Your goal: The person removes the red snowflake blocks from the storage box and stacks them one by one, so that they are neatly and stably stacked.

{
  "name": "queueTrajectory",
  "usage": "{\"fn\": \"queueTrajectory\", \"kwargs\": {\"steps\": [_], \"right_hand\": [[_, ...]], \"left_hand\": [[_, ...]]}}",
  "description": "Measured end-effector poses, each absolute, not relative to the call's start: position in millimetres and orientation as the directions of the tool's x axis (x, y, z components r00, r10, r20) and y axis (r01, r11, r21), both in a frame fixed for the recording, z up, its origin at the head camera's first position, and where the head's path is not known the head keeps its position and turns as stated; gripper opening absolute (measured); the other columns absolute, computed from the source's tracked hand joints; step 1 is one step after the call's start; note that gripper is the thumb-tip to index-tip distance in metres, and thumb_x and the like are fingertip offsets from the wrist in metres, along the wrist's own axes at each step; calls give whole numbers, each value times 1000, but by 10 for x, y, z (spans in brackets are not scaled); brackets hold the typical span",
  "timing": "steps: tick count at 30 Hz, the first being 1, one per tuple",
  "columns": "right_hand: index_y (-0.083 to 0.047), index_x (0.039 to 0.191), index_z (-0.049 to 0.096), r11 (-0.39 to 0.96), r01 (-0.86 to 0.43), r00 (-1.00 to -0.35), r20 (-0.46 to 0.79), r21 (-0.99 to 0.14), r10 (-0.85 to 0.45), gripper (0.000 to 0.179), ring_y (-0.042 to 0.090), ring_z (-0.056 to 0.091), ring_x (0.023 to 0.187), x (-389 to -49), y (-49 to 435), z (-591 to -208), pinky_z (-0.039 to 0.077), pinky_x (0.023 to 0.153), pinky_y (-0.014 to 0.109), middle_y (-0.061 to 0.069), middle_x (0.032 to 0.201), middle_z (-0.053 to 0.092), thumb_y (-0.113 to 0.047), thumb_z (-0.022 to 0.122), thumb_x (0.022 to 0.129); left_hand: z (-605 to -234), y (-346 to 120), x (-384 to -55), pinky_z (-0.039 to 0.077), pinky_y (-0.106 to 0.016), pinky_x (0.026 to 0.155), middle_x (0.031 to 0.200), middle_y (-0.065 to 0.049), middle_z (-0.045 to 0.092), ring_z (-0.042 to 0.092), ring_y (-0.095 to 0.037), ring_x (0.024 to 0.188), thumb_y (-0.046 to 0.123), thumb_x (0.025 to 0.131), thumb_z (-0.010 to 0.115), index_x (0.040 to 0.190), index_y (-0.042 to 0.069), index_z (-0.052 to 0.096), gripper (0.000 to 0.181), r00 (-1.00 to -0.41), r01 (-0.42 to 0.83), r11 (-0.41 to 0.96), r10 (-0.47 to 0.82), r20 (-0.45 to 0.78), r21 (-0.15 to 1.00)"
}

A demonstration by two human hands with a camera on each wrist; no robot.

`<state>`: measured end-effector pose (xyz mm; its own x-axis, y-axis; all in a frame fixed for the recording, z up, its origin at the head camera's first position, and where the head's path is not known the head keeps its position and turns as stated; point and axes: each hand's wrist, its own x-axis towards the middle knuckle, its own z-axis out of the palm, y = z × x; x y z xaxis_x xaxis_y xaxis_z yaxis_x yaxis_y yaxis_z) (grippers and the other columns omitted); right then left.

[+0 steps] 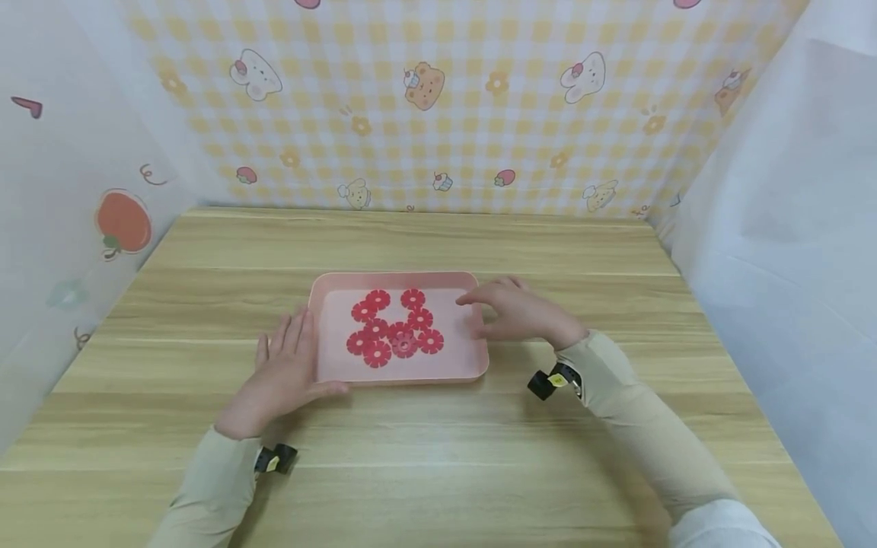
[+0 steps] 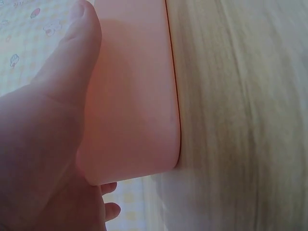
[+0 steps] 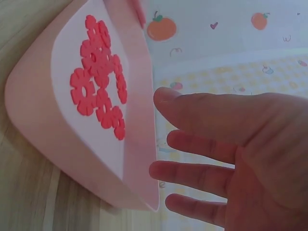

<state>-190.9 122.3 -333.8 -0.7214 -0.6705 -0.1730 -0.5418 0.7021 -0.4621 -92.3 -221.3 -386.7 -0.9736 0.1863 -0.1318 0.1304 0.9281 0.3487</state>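
While my left hand (image 1: 281,377) lies along the pink tray (image 1: 397,281)'s left end, fingers straight and thumb at the near wall, my right hand (image 1: 521,308) is spread wide at the right rim, holding nothing. The tray sits on the wooden tabletop (image 1: 411,472) between them, and red notched discs (image 1: 377,355) lie inside it in a loose, overlapping cluster, with a paler disc (image 1: 404,345) toward its near side. Judging by this, the discs I can see are already together in the tray; a hold on the right end is not yet made, and whether the discs need more handling I cannot tell. The left wrist view shows the near wall's outside but no discs; the right wrist view shows the right wall's outside and my separated fingers, though not surely whether they touch it.
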Motion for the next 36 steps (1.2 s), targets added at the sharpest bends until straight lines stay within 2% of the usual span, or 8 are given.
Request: {"fn": "queueTrajectory", "kwargs": {"steps": [5, 9, 12, 17, 30, 36], "right_hand": [[-14, 128, 61, 693, -539, -701, -201, -479, -684, 44, 29, 42, 126, -1946, 1085, -3310, 9, 114, 55, 1, 130, 60, -20, 70, 86], [-14, 124, 63, 676, -549, -679, -211, -491, -704, 40, 25, 45, 125, -1970, 978, -3321, 12, 114, 54, 0, 127, 60, -18, 71, 85], [-13, 123, 64, 661, -556, -660, -216, -504, -720, 38, 23, 48, 121, -1987, 898, -3366, 25, 112, 50, 2, 124, 61, -17, 70, 86], [-12, 121, 66, 652, -542, -643, -238, -531, -728, 35, 23, 55, 113, -2004, 782, -3470, 48, 97, 40, 5, 120, 65, -15, 71, 86], [-7, 110, 67, 619, -499, -633, -233, -606, -738, 31, 23, 57, 106, -2037, 681, -3667, 51, 93, 34, 4, 109, 66, -8, 76, 80], [-11, 107, 66, 664, -478, -660, -263, -575, -704, 31, 19, 56, 102, -2039, 633, -3723, 51, 93, 32, 1, 108, 65, -10, 78, 78]], "left_hand": [[-3889, -2224, -921, 0, -76, 105, 155, -32, 3, 3, -55, 139, 62, 70, 73, 148, -11, 1, 129, -973, 130, 928, 186, -135, 349], [-3896, -2227, -927, 0, -76, 105, 155, -32, 3, 3, -54, 139, 61, 70, 74, 148, -10, 0, 129, -973, 130, 925, 188, -134, 356], [-3898, -2230, -930, 0, -77, 104, 155, -32, 3, 4, -54, 138, 60, 70, 74, 148, -10, 0, 129, -974, 128, 924, 186, -131, 360], [-3907, -2235, -931, 1, -77, 104, 155, -31, 4, 6, -53, 138, 60, 70, 75, 148, -9, 0, 129, -975, 120, 924, 179, -134, 362], [-3920, -2240, -954, 4, -78, 103, 154, -32, 6, 9, -53, 138, 59, 69, 76, 149, -9, 1, 129, -976, 120, 925, 176, -128, 362], [-3908, -2227, -942, 4, -77, 104, 154, -32, 5, 8, -53, 137, 58, 70, 76, 148, -10, 1, 127, -975, 127, 925, 183, -129, 357]]}}
